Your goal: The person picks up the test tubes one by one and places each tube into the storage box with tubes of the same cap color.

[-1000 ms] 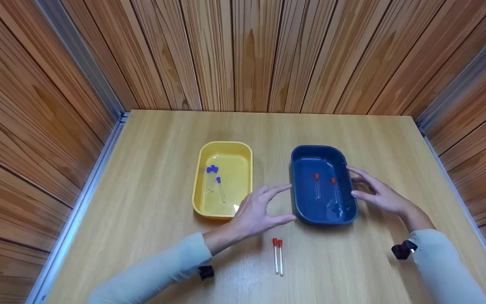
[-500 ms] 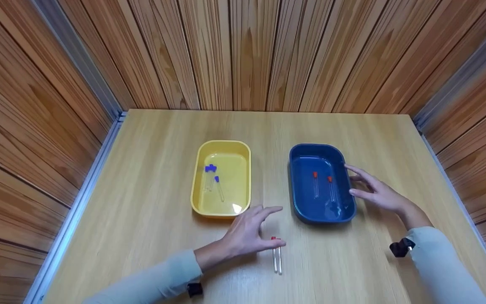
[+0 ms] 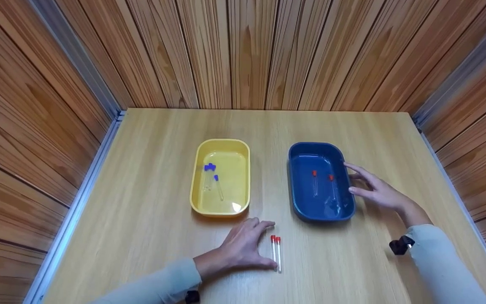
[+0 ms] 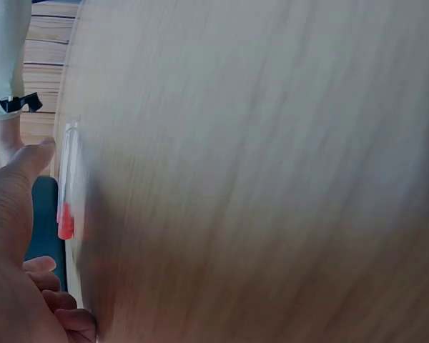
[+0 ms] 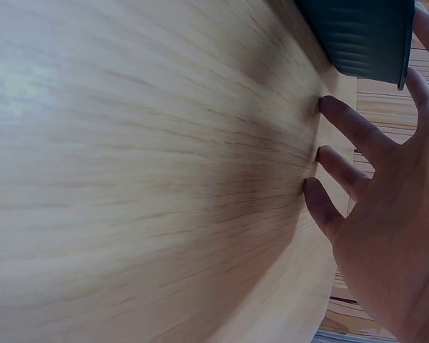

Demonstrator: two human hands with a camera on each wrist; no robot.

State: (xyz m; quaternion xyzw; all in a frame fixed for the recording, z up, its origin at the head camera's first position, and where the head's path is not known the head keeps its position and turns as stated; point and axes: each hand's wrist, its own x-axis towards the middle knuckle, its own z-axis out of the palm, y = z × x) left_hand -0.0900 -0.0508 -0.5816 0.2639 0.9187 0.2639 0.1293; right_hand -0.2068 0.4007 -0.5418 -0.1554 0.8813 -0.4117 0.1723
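Two test tubes with red caps [image 3: 278, 253] lie side by side on the table, caps pointing away from me. My left hand [image 3: 243, 245] is just left of them, thumb and index finger spread apart, the thumb close to their lower ends. In the left wrist view the tubes [image 4: 68, 179] lie beyond the thumb, and nothing is held. My right hand [image 3: 380, 190] rests at the right side of the blue tray [image 3: 293, 181], fingers spread and touching or almost touching its wall. Inside that tray lie two more red-capped tubes [image 3: 315, 183].
A yellow tray [image 3: 193, 181] stands to the left of the blue one, with several purple-capped tubes [image 3: 218, 188] in it. Wood-panelled walls [image 3: 247, 55] surround the wooden table [image 3: 163, 139] at the back and both sides.
My left hand has come down from between the trays towards me, to beside the two tubes on the table. The right hand stays at the blue tray.
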